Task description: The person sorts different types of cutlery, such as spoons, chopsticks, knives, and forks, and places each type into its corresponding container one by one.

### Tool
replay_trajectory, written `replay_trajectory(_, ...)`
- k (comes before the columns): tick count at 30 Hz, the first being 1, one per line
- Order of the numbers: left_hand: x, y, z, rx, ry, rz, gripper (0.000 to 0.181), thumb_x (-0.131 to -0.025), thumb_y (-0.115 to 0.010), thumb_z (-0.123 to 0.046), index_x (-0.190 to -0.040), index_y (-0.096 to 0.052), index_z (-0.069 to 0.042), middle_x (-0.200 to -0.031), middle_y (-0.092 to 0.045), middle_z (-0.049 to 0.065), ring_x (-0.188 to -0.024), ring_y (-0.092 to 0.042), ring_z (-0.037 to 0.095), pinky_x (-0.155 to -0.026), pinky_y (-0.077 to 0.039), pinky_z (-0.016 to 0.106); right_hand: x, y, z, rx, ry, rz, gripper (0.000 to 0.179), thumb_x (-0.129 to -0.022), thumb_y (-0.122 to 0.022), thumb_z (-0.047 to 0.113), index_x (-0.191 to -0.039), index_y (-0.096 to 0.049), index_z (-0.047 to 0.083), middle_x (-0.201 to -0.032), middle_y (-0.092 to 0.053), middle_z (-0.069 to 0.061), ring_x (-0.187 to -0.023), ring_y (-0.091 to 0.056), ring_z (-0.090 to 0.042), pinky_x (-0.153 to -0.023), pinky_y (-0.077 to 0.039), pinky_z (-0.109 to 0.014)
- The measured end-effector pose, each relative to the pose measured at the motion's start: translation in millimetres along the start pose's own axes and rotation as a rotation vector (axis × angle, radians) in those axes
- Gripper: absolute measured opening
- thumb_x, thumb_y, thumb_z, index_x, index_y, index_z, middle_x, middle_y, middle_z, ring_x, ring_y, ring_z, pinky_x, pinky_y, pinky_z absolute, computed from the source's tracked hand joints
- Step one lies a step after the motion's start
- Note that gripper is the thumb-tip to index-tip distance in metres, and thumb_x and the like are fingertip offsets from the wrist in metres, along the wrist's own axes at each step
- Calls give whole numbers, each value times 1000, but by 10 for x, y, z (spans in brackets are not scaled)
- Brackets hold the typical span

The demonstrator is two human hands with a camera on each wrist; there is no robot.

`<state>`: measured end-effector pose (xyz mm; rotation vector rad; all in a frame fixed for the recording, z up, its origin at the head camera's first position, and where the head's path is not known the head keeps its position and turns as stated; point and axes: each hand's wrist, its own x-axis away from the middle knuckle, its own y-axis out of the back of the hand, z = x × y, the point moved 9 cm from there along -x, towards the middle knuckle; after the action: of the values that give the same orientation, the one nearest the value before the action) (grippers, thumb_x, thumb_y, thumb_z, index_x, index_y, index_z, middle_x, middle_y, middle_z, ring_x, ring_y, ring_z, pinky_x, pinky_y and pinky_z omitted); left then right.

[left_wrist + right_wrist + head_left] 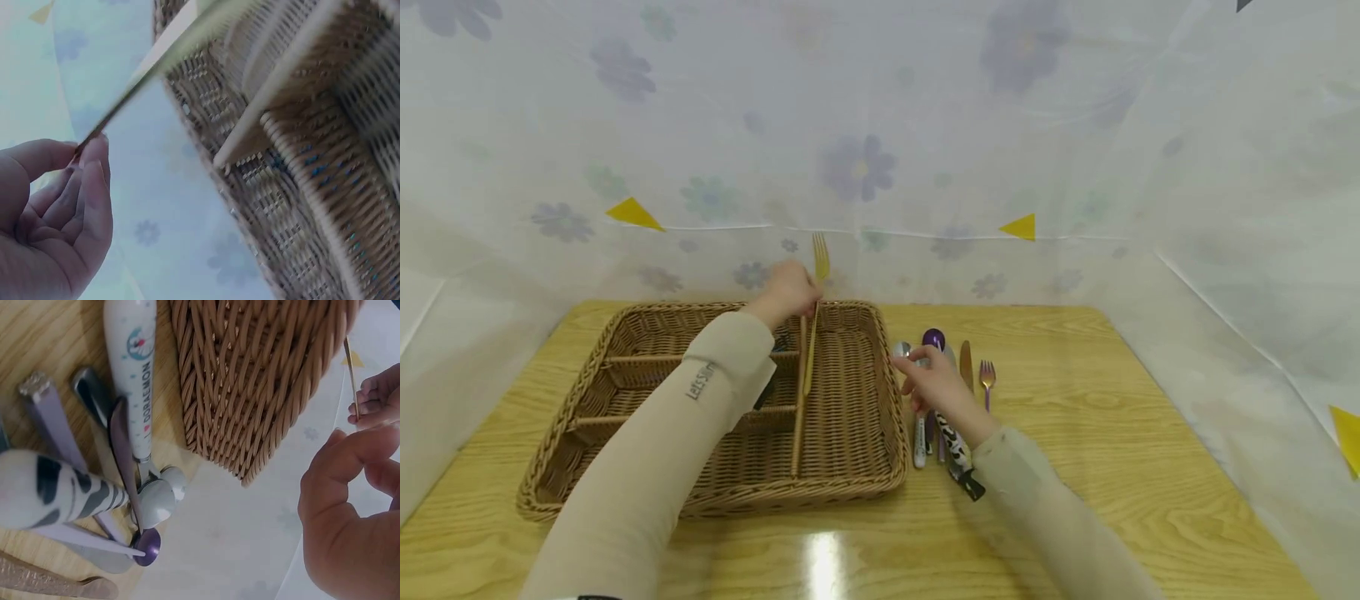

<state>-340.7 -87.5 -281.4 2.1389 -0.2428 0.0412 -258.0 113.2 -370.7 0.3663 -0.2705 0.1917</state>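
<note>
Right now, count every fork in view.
2: a gold fork pinched in the left hand, and a purple-handled fork on the table, right of the brown knife. More may be hidden in the basket or cutlery pile.

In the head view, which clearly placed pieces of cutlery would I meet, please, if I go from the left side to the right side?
Gold fork in the left hand's grip → purple spoon → copper-coloured knife → purple-handled fork.
</note>
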Motion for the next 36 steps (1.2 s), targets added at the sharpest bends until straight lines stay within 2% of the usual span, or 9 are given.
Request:
replay_trajectory(2, 10, 86, -21, -74, -11, -28, 32, -94, -49, -13, -76, -70, 2, -59, -64, 4, -48, -51, 10, -57, -45, 25, -5, 28, -19, 0, 5, -2, 41, -96, -51, 36, -123, -44, 5, -75, -59, -10, -45, -48, -12, -47, -44, -29)
replay_trajectory(6, 48, 194, -23, -175, -9, -52, 27, -95, -49, -11, -87, -69, 5, -78, -68, 15, -54, -53, 14, -53, -44, 26, -33, 75, -65, 0, 6, -3, 42, -95, -53, 37, -120, -48, 4, -76, -59, -12, -44, -48, -11, -47, -44, -28)
replay_trajectory(12, 88, 238, 33, -210, 15, -62, 21, -95, -44, -3, -96, -62, 6, -87, -63, 20, -63, -53, 21, -54, -42, 30, -20, 158, -84, 19, 3, 1, 39, -97, -50, 35, -116, -52, 1, -70, -58, -6, -45, -49, -9, -47, -45, -26)
replay_trajectory(17, 84, 262, -5, -336, -45, -109, 22, -97, -45, -6, -99, -63, 6, -92, -65, 20, -73, -60, 25, -61, -47, 35, 13, 216, -51, 45, 10, 0, 36, -98, -48, 33, -111, -52, -1, -68, -58, -4, -45, -50, -8, -47, -45, -25)
replay_trajectory(21, 69, 210, -49, -488, -132, -117, 18, -96, -48, -3, -96, -65, 4, -91, -66, 19, -76, -63, 27, -63, -50, 37, 7, 251, -86, 52, -11, -4, 40, -98, -47, 34, -113, -52, -2, -69, -59, -4, -45, -50, -8, -48, -46, -26)
replay_trajectory(24, 73, 141, -22, -617, -188, -125, 16, -94, -51, 0, -90, -66, 3, -87, -67, 18, -75, -64, 28, -65, -54, 39, -3, 298, -127, 34, -29, -15, 43, -98, -46, 35, -114, -52, -5, -66, -57, -3, -44, -49, -8, -47, -46, -26)
replay_trajectory(27, 74, 54, 71, -691, -212, -108, 15, -92, -53, 2, -85, -67, 3, -82, -67, 17, -71, -64, 27, -65, -55, 39, 4, 376, -151, 2, -41, -32, 47, -99, -44, 37, -117, -51, -6, -65, -54, -3, -43, -46, -8, -46, -45, -26)
replay_trajectory(31, 76, -68, 242, -744, -213, -73, 10, -90, -56, 3, -88, -66, 3, -83, -66, 16, -66, -64, 23, -59, -54, 36, 38, 504, -151, -20, -41, -62, 51, -100, -39, 39, -119, -49, -7, -65, -53, -2, -45, -45, -8, -47, -43, -25)
replay_trajectory(36, 57, -222, 413, -905, -239, -53, 8, -88, -60, 1, -85, -67, -2, -81, -65, 12, -65, -63, 20, -55, -52, 33, 66, 588, -161, -34, -41, -74, 48, -101, -37, 38, -112, -49, -7, -64, -52, 0, -46, -44, -7, -47, -42, -23)
